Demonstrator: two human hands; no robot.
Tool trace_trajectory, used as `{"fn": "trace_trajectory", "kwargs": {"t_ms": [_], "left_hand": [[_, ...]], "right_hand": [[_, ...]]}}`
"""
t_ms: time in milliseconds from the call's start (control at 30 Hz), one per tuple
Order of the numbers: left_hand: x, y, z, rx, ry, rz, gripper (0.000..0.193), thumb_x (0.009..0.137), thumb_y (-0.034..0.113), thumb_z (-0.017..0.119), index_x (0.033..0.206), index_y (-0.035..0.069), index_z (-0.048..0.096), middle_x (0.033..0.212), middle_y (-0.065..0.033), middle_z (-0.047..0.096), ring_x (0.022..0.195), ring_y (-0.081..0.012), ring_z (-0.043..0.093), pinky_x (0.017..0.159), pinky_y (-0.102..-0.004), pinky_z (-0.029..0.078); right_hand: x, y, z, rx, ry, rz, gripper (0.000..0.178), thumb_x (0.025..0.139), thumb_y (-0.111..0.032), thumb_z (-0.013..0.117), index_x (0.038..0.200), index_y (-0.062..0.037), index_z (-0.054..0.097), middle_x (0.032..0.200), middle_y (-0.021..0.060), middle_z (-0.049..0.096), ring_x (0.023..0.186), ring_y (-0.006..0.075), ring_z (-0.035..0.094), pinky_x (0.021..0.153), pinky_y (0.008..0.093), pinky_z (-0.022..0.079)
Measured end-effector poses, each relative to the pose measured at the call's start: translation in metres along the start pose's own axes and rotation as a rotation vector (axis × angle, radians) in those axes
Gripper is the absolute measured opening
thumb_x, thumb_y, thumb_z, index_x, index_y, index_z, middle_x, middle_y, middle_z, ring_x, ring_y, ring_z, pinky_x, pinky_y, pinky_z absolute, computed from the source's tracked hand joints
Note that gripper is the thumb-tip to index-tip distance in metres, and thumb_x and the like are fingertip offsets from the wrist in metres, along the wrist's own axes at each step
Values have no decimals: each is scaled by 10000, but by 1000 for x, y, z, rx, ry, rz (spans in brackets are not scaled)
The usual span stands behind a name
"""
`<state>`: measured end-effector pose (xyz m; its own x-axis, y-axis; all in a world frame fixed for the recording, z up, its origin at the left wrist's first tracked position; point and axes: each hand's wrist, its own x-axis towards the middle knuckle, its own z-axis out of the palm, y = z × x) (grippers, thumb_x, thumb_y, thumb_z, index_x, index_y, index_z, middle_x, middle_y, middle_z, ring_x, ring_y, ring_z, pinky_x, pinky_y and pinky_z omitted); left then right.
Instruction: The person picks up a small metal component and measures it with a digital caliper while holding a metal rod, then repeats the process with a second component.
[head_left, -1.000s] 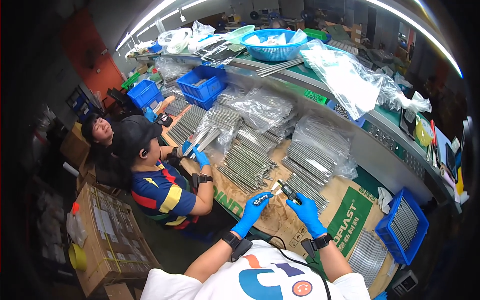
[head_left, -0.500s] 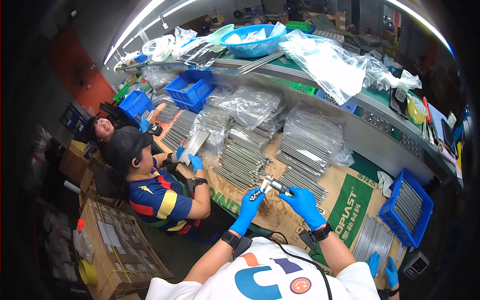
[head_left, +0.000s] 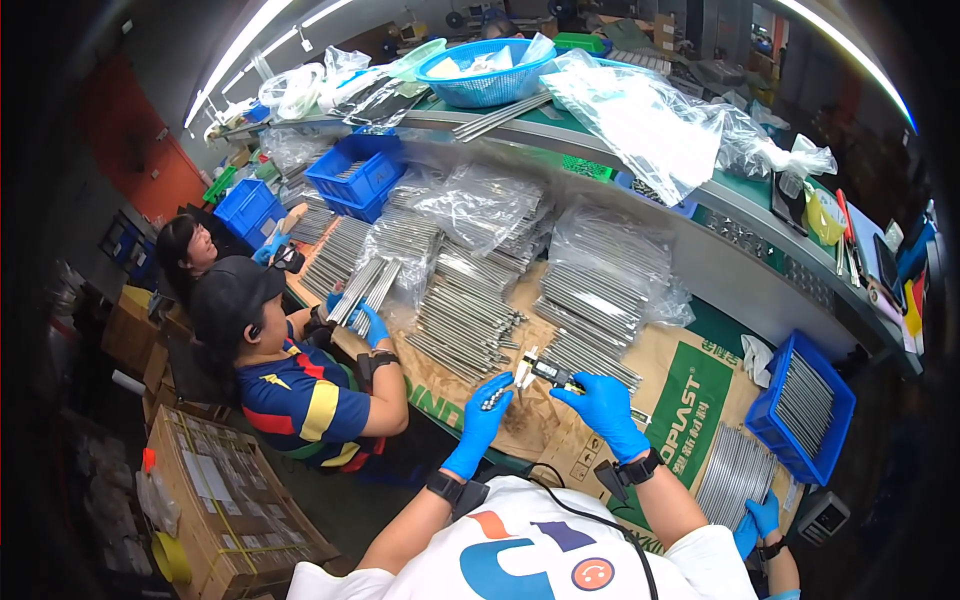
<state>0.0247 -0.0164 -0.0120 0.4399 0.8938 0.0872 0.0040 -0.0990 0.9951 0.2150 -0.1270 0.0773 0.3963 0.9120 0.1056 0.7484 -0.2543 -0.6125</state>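
Observation:
My right hand, in a blue glove, is closed round a digital caliper whose metal jaws point left. Close by on the left, my blue-gloved left hand is closed on several thin metal rods, their round ends showing between thumb and fingers. A small gap lies between the caliper jaws and the rod ends. Beyond both hands lie stacks of metal rods on brown paper, and a plastic-covered rod stack stands to their right.
At left, a co-worker holds a bundle of rods; another person is farther back. Another person's gloved hands touch rods at lower right. A blue crate of rods stands at right. A shelf runs along the back.
The caliper jaws have come away from the rods in my left hand, and my hands are slightly farther apart. The view has shifted a little. The co-worker's rod bundle has spread.

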Motion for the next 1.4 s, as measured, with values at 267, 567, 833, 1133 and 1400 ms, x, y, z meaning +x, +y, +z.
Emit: {"fn": "trace_trajectory", "kwargs": {"t_ms": [267,567,833,1133,1400], "left_hand": [[-9,3,-15,-281,-39,-131,411,833,-28,602,1232,11,516,1144,-104,597,981,-138,599,869,-234,468],[2,4,0,-268,-140,-153,556,833,-29,603,1329,4,354,1150,-98,581,1036,-131,572,874,-231,469],[9,-10,1,-152,-49,-73,427,824,-28,617,1224,-2,470,1089,-60,594,999,-115,564,863,-232,462],[6,-4,4,-129,-19,-44,367,814,-6,644,1161,-21,525,1102,-53,567,976,-104,556,821,-229,466],[4,1,5,-209,-48,-80,434,815,-17,637,1221,-12,483,1143,-68,559,1014,-109,548,837,-235,465]], "right_hand": [[17,-7,-7,-57,55,-97,458,732,-543,657,765,-87,671,551,125,559,489,279,555,451,369,418],[37,-26,17,-141,36,-169,410,740,-478,682,753,-69,663,588,124,586,514,285,574,470,359,432],[27,-13,16,-43,49,-107,412,754,-475,669,733,-65,638,571,112,580,496,276,568,457,355,431],[16,-7,15,-54,-42,-63,427,745,-478,683,726,-53,656,554,132,561,474,276,548,450,356,411],[14,-14,3,-74,-62,-41,444,738,-498,680,748,-54,672,556,136,558,471,277,540,448,358,403]]}}
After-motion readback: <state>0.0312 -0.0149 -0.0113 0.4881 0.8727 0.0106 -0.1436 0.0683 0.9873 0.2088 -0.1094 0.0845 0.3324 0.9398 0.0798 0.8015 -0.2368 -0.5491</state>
